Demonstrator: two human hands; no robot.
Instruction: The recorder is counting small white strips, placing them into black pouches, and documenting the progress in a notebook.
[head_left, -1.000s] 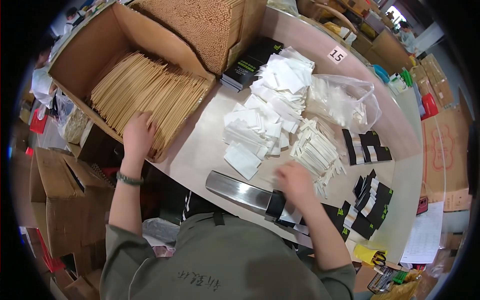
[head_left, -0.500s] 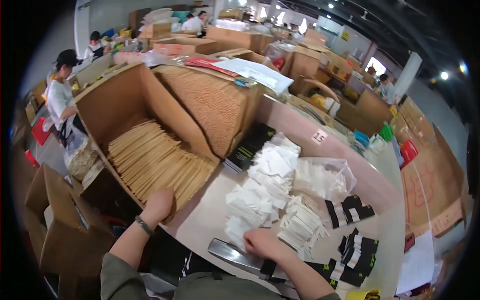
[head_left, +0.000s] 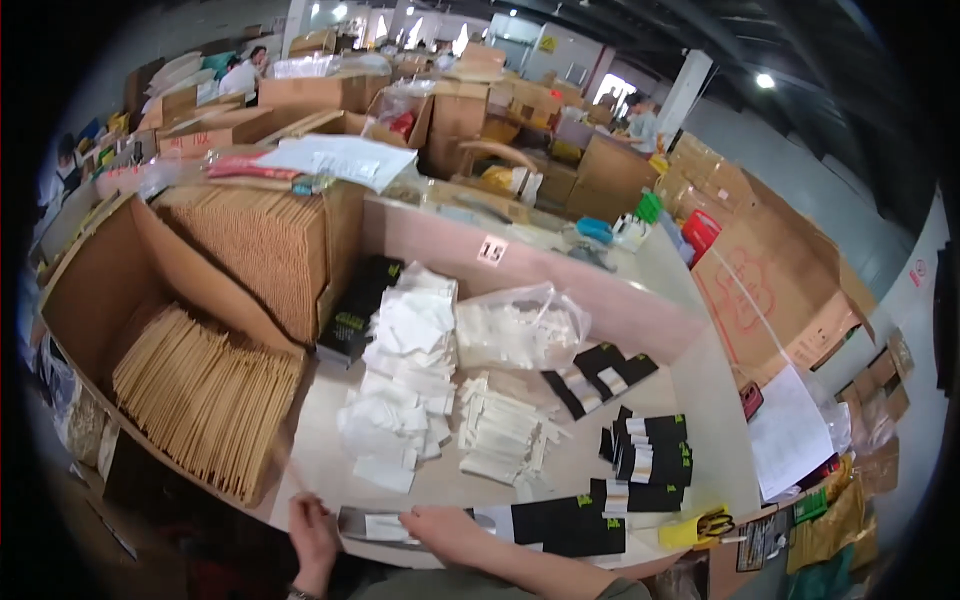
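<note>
At the table's front edge, my left hand (head_left: 313,535) is closed in a pinch. A thin tan piece, smeared by motion, seems to stick up from it. My right hand (head_left: 440,530) curls over a white slip (head_left: 388,527) lying on a shiny metal strip (head_left: 352,523); its fingertips are partly hidden. Left of my hands stands an open cardboard box (head_left: 75,290) packed with narrow tan pieces (head_left: 210,400) on edge. Loose white slips (head_left: 395,400) and a pile of narrow white packets (head_left: 500,430) lie beyond my right hand.
Black sleeves with pale bands (head_left: 650,450) lie in groups on the right, beside a yellow holder with scissors (head_left: 695,528). A clear bag (head_left: 525,325) of white pieces rests by the pink-grey back panel (head_left: 640,310). Black packs (head_left: 360,310) stand near more stacked tan pieces (head_left: 250,250).
My left hand has left the tan pieces in the box and come right, beside my right hand. My right hand stays by the metal strip, with a white slip now under it. The view has swung right.
</note>
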